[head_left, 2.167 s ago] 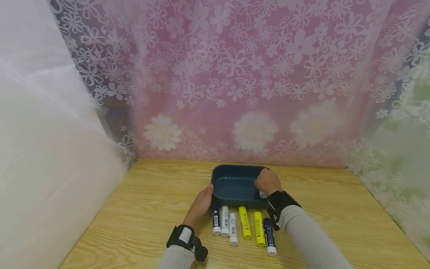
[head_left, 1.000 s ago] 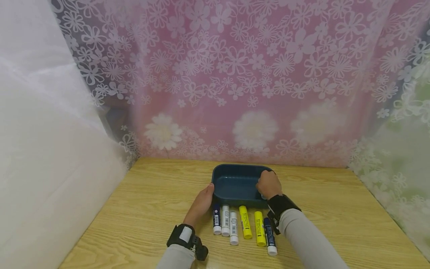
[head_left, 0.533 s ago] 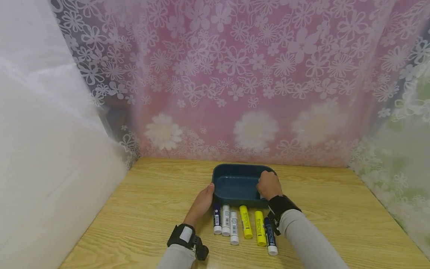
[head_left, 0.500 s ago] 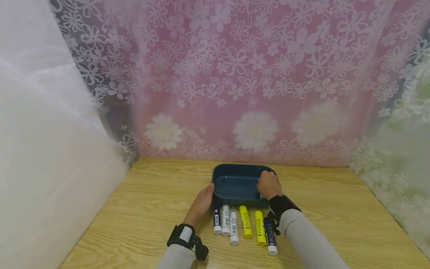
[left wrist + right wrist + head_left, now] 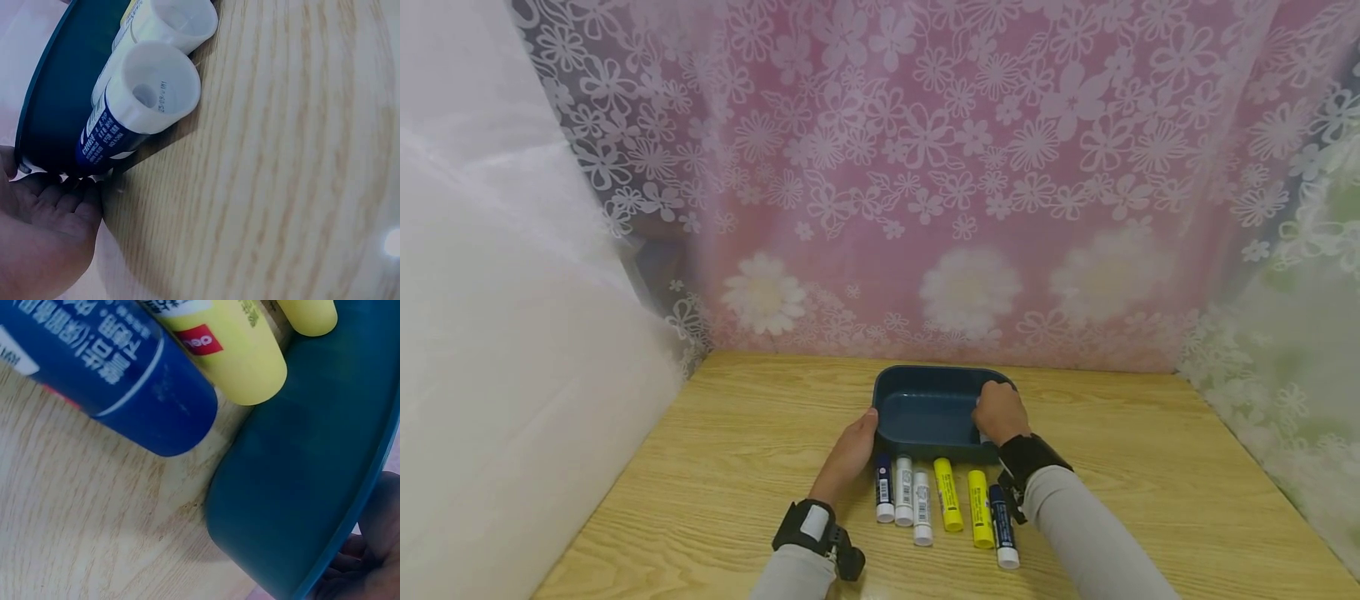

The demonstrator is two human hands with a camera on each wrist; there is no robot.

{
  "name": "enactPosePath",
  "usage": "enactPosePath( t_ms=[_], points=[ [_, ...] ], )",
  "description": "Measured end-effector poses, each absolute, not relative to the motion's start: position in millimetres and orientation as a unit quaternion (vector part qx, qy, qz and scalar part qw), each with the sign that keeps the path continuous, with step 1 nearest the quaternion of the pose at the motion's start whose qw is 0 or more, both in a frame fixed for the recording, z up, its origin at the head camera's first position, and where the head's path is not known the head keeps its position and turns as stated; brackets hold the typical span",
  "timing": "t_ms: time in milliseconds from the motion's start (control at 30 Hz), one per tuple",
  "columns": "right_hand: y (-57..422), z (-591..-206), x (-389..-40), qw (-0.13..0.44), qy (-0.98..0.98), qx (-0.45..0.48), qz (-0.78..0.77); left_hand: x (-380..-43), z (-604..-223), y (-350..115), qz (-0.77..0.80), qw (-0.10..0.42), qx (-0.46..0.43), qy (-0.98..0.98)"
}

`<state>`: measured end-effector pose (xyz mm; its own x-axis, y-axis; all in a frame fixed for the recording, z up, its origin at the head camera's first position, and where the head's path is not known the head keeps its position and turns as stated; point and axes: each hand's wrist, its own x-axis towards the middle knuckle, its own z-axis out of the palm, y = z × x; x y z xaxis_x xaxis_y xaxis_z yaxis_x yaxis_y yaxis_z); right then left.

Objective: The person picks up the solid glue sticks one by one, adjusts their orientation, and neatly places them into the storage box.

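A dark teal tray (image 5: 925, 417) stands on the table. My left hand (image 5: 852, 450) grips its left end, thumb at the rim; in the left wrist view the fingers (image 5: 59, 197) lie against its outer side. Over the tray's right end, my right hand (image 5: 1002, 412) is curled round a glue stick (image 5: 984, 437), of which only a small whitish part shows. In the right wrist view that hand (image 5: 369, 562) is partly hidden behind the rim. Along the near side lie blue glue sticks (image 5: 885, 490) (image 5: 1003, 529), white ones (image 5: 903, 492) (image 5: 922, 508) and yellow ones (image 5: 948, 496) (image 5: 980, 510).
The wood-grain table (image 5: 737, 467) extends to both sides of the tray. A pink flowered curtain (image 5: 865, 208) hangs behind it, with white sheeting (image 5: 512, 333) at the left and a pale flowered sheet (image 5: 1292, 375) at the right.
My right hand has shifted slightly down and right inside the tray over the last two seconds, then stays nearly still. The left hand and the loose glue sticks look unchanged.
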<state>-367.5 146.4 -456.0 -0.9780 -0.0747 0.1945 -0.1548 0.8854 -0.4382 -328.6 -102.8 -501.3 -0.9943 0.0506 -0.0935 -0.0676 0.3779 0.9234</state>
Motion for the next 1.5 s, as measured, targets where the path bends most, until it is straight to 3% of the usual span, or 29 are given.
enactPosePath(
  t_ms=[567,1000,1500],
  points=[
    [149,-450,-367,0.081,-0.970,0.061,0.219,-329,-500,-102,0.555,0.055,-0.003,0.830],
    [156,-428,-364,0.075,-0.973,0.145,0.165,-329,-502,-102,0.562,0.051,0.011,0.825],
    [151,-408,-361,0.036,-0.970,0.135,0.200,-329,-502,-102,0.561,0.049,0.008,0.826]
  ],
)
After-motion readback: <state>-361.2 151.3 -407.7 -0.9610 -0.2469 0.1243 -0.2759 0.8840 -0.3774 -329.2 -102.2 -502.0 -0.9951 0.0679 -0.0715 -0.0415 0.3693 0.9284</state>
